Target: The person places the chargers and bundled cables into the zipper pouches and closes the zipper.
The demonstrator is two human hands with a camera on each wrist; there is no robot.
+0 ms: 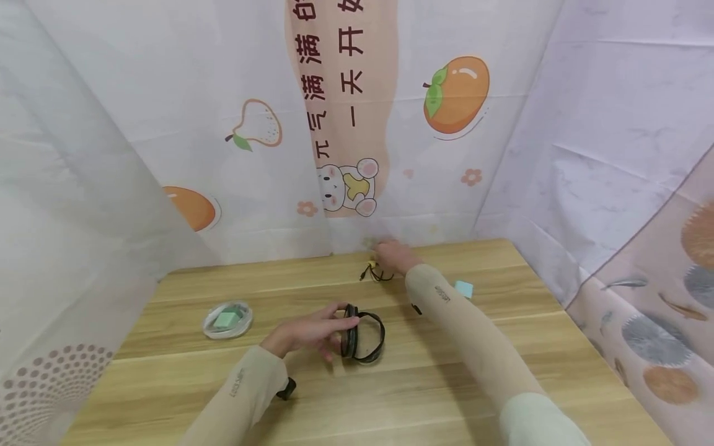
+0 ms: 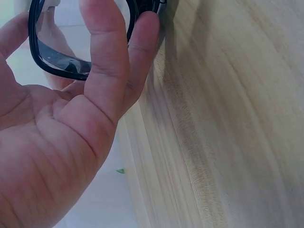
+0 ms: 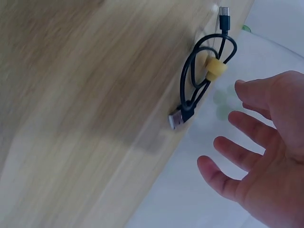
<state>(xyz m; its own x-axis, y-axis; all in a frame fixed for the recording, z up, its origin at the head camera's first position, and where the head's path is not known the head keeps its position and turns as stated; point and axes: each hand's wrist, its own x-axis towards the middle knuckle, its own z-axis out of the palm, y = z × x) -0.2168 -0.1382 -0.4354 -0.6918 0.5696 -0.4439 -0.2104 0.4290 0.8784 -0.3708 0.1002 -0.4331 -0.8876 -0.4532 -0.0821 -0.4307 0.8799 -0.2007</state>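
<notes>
My left hand (image 1: 312, 331) grips a pair of black-rimmed goggles (image 1: 349, 331) with a clear lens and a looped black strap, at the middle of the table. In the left wrist view the fingers curl round the rim (image 2: 35, 47) of the goggles. At the table's back edge, my right hand (image 1: 395, 256) hovers with fingers apart, holding nothing. Beside it lies a coiled black USB cable (image 3: 184, 78) bundled with a yellow tie (image 3: 216, 69). The right wrist view shows a gap between fingertips and cable.
At the left of the wooden table (image 1: 390, 402) lies a clear, round coiled item (image 1: 209, 325) with a pale green block (image 1: 225, 319) in it. A light blue block (image 1: 463, 288) sits beyond the right forearm. Printed curtains (image 1: 268, 204) hang behind and at both sides.
</notes>
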